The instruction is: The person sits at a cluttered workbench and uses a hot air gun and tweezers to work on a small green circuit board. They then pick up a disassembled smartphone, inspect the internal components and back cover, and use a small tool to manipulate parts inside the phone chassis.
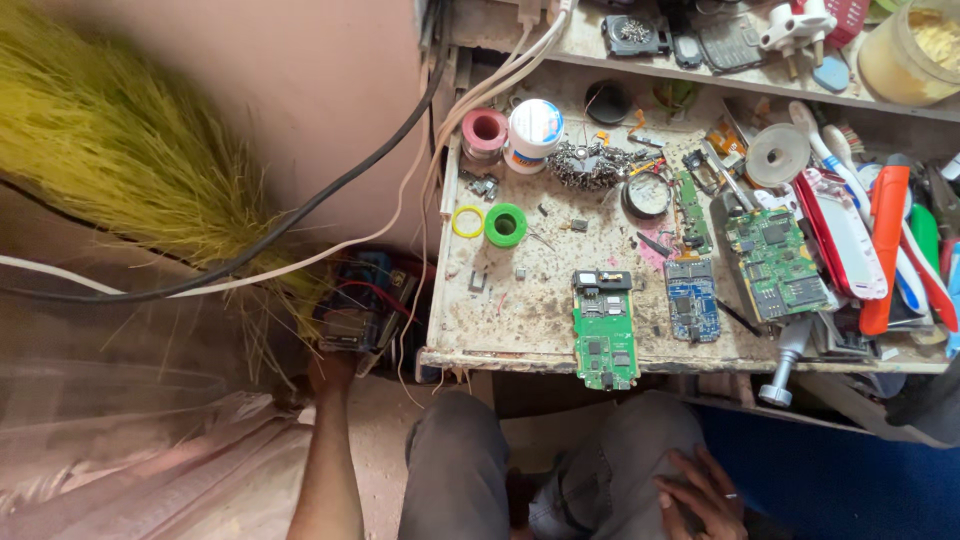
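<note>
Your left hand point(335, 365) reaches down beside the desk point(520, 335) into a dark box of parts point(362, 305) strung with red and blue wires; the fingers are hidden against it, so you cannot tell how far that grip is closed or whether it has hold of anything. Your right hand point(700, 490) lies flat on your knee, fingers spread and loose, holding nothing, on grey creased trouser cloth. The desk top is pale, scuffed and speckled with grime, its front edge chipped. A green board point(605, 330) lies at that edge, overhanging it slightly, with a smaller blue board point(692, 300) to its right and a larger green board point(775, 260) beyond. Near the back stand a pink spool point(485, 130) and a white tub point(534, 133) with a rounded lid; its contents are hidden. A yellow ring point(467, 221) and a thick green ring point(505, 225) lie just beside each other. A tangled wad of grey wire point(590, 165) sits mid-desk. At the right, red, white and orange tool handles point(885, 240) pile together, partly cut off by the frame. On the shelf above, a clear jar point(905, 55) holds something yellow and grainy. A bristly yellow broom point(130, 160) leans on the wall, crossed by black and white cables point(330, 200).
</note>
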